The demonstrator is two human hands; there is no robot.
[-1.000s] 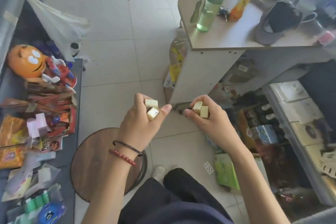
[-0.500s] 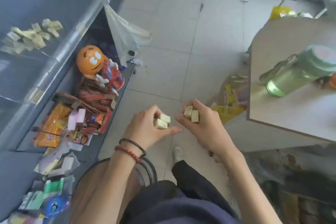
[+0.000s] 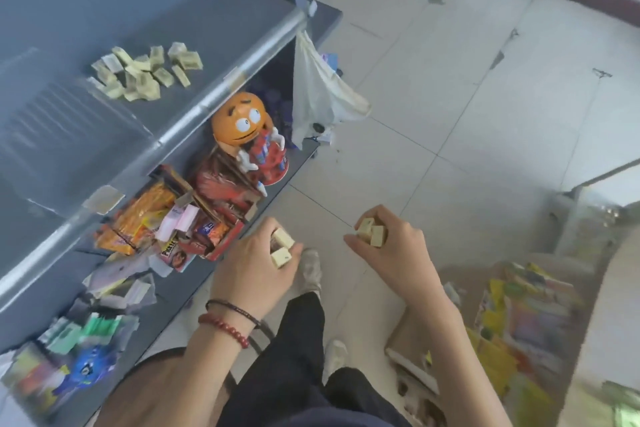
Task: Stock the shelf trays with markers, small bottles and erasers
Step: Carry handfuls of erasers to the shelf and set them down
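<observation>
Pale tiled floor (image 3: 450,114) fills the right half and centre of the frame. Grey upper shelf tray (image 3: 173,3) takes the upper left, its rounded front rail running diagonally down to the left edge. Under it, the lower shelf (image 3: 194,291) runs along the left side and is crowded with snack packets (image 3: 145,215) in orange and red. Items at the lower left are too blurred to name.

Person's dark trousers (image 3: 294,357) at bottom centre, one light shoe (image 3: 311,270) just above them. A white plastic bag (image 3: 322,94) hangs from the end of the upper rail, above centre. Lower right shows a blurred cardboard box of yellow packets (image 3: 502,322). Orange round-headed figure (image 3: 239,121) stands on the lower shelf just left of the bag.

Left hand (image 3: 252,270), centre-left, has its fingers curled round cream erasers (image 3: 281,257) — two blocks show between thumb and fingers. Right hand (image 3: 394,246), centre-right, grips its own small cluster of erasers (image 3: 372,234) the same way, with the thumb pointing left. Both hands are over the floor, just beside the lower shelf's edge and apart from each other.

A loose pile of erasers (image 3: 145,73) lies on the upper tray, upper left of the frame.

Left wrist carries a red bead bracelet (image 3: 225,328) and a dark cord (image 3: 235,310) beside it
</observation>
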